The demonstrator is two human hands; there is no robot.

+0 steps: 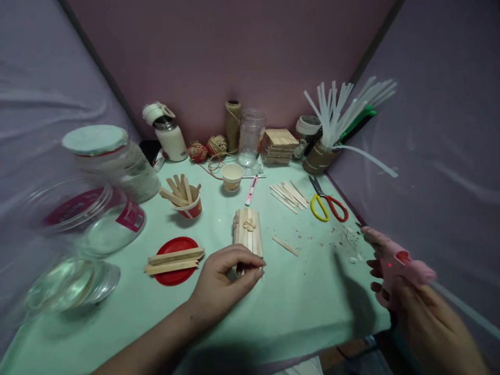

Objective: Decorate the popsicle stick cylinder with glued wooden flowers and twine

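Note:
A small cylinder covered in wooden craft sticks (247, 229), with a petal-shaped wooden flower on its side, is at the middle of the table. My left hand (224, 276) is in front of its lower end, thumb and fingertips drawn close together. Whatever lies between them is too small or hidden to make out. In my right hand (420, 307), off the table's right edge, is a pink hot glue gun (390, 260) with its nozzle pointing up and left and a red light on its body.
Scissors (320, 200), thin sticks (289, 195), a pink cutter (252, 191) and one loose stick (285, 246) lie around the cylinder. A red lid (175, 278) bears cut sticks. Clear jars (113, 224) crowd the left; glue sticks (332, 114) stand in a holder at back right.

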